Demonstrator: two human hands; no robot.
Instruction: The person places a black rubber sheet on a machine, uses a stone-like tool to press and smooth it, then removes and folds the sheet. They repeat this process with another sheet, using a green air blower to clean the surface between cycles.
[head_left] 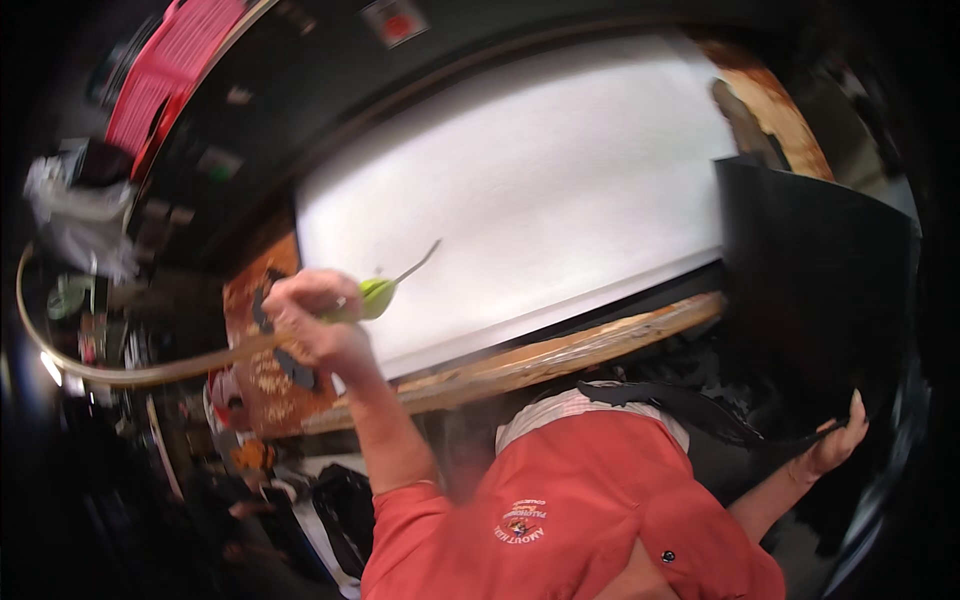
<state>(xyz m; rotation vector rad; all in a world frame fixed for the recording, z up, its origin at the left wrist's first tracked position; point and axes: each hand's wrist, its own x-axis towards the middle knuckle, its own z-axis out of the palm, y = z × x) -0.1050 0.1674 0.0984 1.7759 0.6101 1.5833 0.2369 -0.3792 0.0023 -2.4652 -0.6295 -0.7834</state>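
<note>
One green tool [377,299] with a bent tip sits in the left hand's [318,308] closed grip, above one white panel [530,170]; the right hand's [840,441] narrow grip holds one black strip [690,405].

left hand [318,306] curled tightly, right hand [838,443] stretched out sideways.

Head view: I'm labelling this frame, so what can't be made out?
All in the head view:
Left hand: motion blur hides its exact grip on the green tool.
Black strip by the right hand: darkness hides whether it joins the black sheet.
Lower-left clutter: dark, blurred.
</note>
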